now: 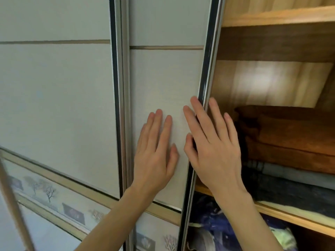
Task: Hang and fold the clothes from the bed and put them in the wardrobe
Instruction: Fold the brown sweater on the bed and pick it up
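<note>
wardrobe door (163, 78) — long axis upright

The door (163, 78) is pale grey-white, edged in silver and black, with a band of bare trees (49, 192) low down. The shelves (279, 17) are light wood. A brown blanket (290, 134) tops grey and dark folds.

No legible text — no labels, numbers.

The sliding door (163, 109) hides the wardrobe's left side (folded brown blanket (290, 134) partly covered); bottom-shelf bundles blur.
</note>
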A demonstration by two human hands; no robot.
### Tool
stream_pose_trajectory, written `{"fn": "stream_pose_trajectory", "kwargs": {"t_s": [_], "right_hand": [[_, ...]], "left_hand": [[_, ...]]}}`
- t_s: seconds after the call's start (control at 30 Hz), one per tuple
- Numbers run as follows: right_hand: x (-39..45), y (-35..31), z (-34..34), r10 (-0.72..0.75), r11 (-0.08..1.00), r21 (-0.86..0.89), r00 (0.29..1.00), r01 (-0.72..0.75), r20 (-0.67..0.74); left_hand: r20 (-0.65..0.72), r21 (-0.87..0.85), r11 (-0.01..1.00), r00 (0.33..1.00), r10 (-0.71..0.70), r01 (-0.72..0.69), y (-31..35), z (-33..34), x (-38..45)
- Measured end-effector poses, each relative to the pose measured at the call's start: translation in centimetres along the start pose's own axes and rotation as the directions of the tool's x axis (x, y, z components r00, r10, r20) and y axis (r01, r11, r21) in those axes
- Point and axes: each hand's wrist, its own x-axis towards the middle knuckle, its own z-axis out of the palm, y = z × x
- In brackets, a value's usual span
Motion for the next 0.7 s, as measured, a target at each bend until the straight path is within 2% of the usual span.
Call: {"fn": "stream_pose_trajectory", "kwargs": {"t_s": [0.3,0.57,0.7], "right_hand": [[-2.6,3.0,-3.0,0.091,0.996,-0.023,0.995,-0.092,-0.031],[-5.2,5.3,-5.5,0.212,0.949,-0.217,0.973,-0.228,-0.091],[-6.4,6.8,-6.5,0.258,0.918,-0.277,0.957,-0.285,-0.131]], "left_hand": [[0.051,-0.021,0.992,0.991,0.122,-0.121,3.5,1.0,-0.2],[0.03,-0.104,0.972,0.977,0.213,-0.208,7.2,2.2,0.1],[-0.026,-0.086,0.987,0.991,0.133,-0.135,7.4,2.6,-0.2]]}}
